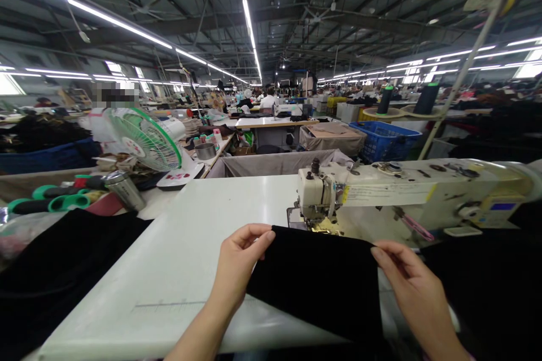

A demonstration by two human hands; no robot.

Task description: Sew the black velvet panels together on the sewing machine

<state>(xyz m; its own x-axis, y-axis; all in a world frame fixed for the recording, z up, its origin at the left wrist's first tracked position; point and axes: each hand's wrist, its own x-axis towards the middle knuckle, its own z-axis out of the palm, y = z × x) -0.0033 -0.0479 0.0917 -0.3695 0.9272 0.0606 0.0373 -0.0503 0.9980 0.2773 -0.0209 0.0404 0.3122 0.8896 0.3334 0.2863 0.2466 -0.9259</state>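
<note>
A piece of black fabric [317,276] is stretched between my two hands, its top edge nearly straight. My left hand [243,254] pinches the upper left corner between thumb and fingers. At the upper right corner, my right hand [406,271] grips the cloth the same way. Just behind the fabric stands a cream sewing machine [381,180], its needle area lit in yellow and partly hidden by the cloth's top edge. The cloth hangs over the white table top [190,248], toward the front edge.
A green-rimmed fan [144,138], a metal flask [125,189] and green-ended thread spools [70,202] stand at the left. More black cloth lies at both sides. Pink-handled snips [417,227] rest against the machine. A blue crate [385,138] is behind it; other workstations fill the hall.
</note>
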